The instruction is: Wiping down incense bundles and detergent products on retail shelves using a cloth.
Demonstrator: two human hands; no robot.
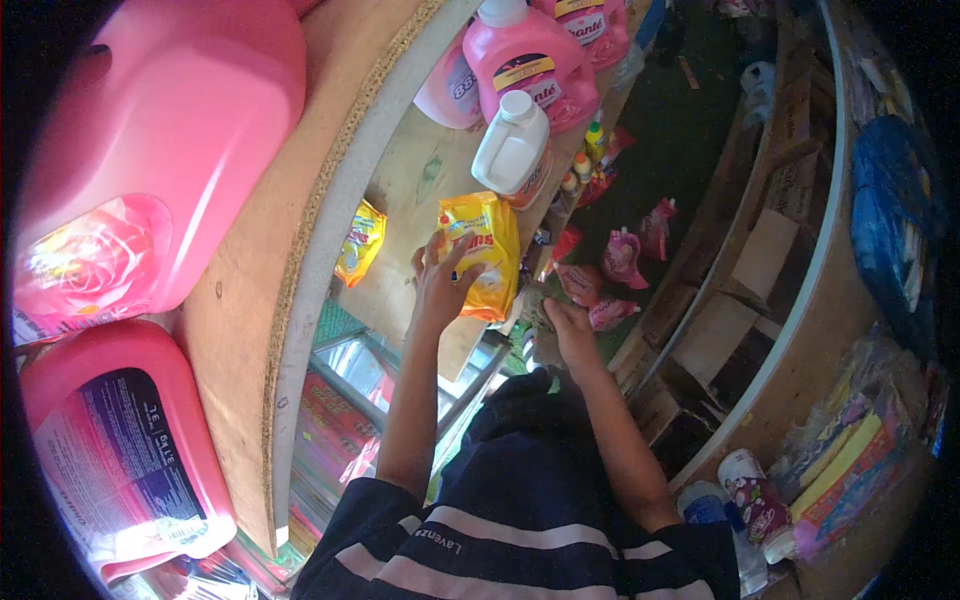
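Note:
A yellow detergent bag (484,245) stands at the edge of a wooden shelf. Across its lower front lie the bent fingers and thumb of my left hand (447,282), gripping it. My right hand (570,322) is closed beside the bag's lower right corner, around a dull greenish-brown cloth (542,332). A smaller yellow packet (361,243) lies on the shelf to the left of my left hand. Just behind the large bag is a white jug (511,145) with a white cap, and pink jugs (528,65) stand farther back.
Large pink bottles (170,130) fill the upper shelf (262,250) at left, its rim curving close by my left arm. Small bottles and pink pouches (622,258) line the right side. Wooden compartments (765,255) and plastic-wrapped goods (850,450) stand farther right.

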